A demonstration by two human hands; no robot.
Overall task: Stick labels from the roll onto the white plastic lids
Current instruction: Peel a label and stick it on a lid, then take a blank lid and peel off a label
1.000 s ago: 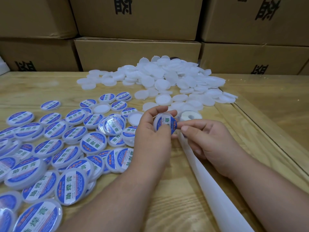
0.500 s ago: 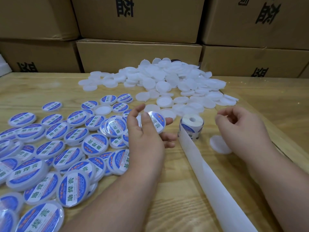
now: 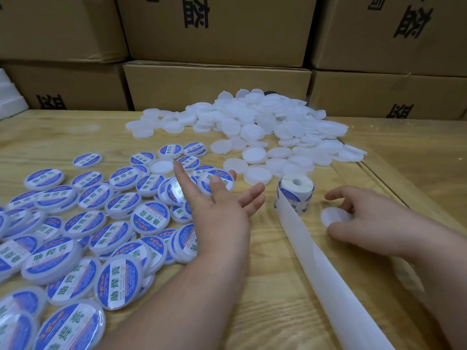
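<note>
A: What colours did the lids have?
B: The plain lids (image 3: 255,132) were milky white; the labelled lids (image 3: 83,223) bore blue-and-white stickers with green characters.
A: And around them?
B: A pale yellow wood-grain table (image 3: 278,299), a white backing strip (image 3: 328,274), and brown cardboard boxes (image 3: 217,87) printed with black characters.

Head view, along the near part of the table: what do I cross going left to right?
labelled lids → left hand → label roll with its backing strip trailing toward the camera → blank lid → right hand closing on that lid.
</note>
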